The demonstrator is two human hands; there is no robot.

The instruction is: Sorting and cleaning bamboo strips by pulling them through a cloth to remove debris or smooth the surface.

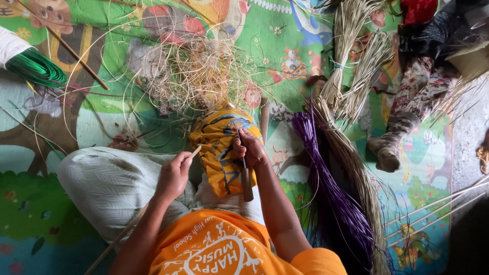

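I sit cross-legged on a colourful play mat. My left hand pinches a thin pale cane strip, whose long end runs back down past my left knee. My right hand is closed on a knife with a wooden handle, the handle hanging down below the fist. A yellow patterned cloth lies over my lap between both hands. A tangled heap of pale shavings sits on the mat just beyond the cloth.
Bundles of natural straw and a purple-dyed bundle lie to my right. A green coil and a thin stick lie at upper left. Another person's legs rest at the right. Long pale canes lie at lower right.
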